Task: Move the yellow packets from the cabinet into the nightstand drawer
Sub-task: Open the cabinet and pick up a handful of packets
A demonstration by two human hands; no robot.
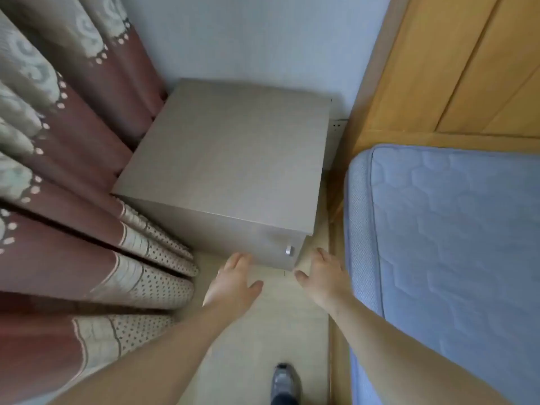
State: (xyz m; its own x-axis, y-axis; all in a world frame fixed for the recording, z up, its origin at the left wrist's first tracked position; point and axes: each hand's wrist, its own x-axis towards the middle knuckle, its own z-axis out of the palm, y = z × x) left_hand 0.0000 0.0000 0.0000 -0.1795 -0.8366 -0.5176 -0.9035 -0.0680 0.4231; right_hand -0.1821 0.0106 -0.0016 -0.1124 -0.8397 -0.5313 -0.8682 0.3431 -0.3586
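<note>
Left hand (236,283) and right hand (321,279), each grip spread, hover near nightstand drawer (248,238)

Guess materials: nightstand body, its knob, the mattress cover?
The nightstand is probably laminated board: matte grey-beige, faint linear grain, crisp edges. Its knob looks like brushed metal, silvery with a bright highlight, though it could be plated plastic. The mattress cover is quilted blue fabric with stitched hexagons and a mesh-like side band.

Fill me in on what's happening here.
A person reaches both bare arms down toward the front of a grey nightstand between curtain and mattress. The left grip and right grip are open and empty, either side of its silver knob. Nothing yellow is in view.
</note>
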